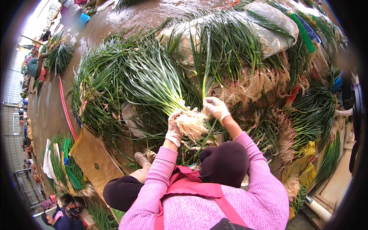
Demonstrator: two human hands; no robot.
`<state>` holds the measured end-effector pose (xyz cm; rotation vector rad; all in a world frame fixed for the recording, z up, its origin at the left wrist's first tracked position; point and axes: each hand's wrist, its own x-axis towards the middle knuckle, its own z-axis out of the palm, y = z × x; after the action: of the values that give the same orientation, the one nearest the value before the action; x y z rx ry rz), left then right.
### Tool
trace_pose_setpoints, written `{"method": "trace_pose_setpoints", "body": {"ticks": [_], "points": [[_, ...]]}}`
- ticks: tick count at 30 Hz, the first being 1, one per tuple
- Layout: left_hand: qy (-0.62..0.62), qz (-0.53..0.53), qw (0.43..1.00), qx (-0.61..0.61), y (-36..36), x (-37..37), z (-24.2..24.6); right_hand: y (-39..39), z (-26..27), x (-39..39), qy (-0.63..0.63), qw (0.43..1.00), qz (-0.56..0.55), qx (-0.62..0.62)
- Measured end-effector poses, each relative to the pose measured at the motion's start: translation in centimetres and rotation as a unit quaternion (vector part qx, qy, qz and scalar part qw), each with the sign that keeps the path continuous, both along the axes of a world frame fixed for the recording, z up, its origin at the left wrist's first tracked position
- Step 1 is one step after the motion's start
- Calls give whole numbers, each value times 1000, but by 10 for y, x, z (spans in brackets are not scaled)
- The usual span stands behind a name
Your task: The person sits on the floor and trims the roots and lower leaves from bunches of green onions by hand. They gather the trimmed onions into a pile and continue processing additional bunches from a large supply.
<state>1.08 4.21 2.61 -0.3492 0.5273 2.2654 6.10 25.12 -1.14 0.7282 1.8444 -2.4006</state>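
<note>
My left hand [174, 126], in a pale glove, grips a thick bunch of green onions [161, 89] around the white stems. Their leaves fan away from me to the upper left, and the pale roots hang over the near side of the hand. Just to the right, my gloved right hand [216, 108] pinches a single green onion [205, 77] near its root end, its leaf pointing away from me. The fingers of the right hand are close to the bunch's roots. Loose leaves and trimmings [201, 142] lie below both hands.
Beyond my hands, green onions [235, 46] lie across a pale plastic sack [276, 28]. A leafy heap [100, 66] spreads to the left, and more onions [304, 115] lie to the right. A brown sheet [93, 164] is at my left. Another person [61, 217] is at lower left.
</note>
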Motion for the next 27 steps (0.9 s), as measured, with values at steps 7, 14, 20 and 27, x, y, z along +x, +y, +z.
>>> {"method": "trace_pose_setpoints", "body": {"ticks": [7, 14, 20, 27], "points": [[16, 6, 996, -90, -5, 0, -5, -6, 37, -1, -16, 910, 161, 382], [7, -15, 997, -75, -22, -3, -25, 0, 41, -50, 135, 778, 334, 516], [19, -29, 999, -33, -36, -9, -9, -20, 44, -32, -9, 890, 402, 213], [-11, -45, 999, -17, -43, -10, 19, -3, 84, -33, 1, 853, 486, 188]]}}
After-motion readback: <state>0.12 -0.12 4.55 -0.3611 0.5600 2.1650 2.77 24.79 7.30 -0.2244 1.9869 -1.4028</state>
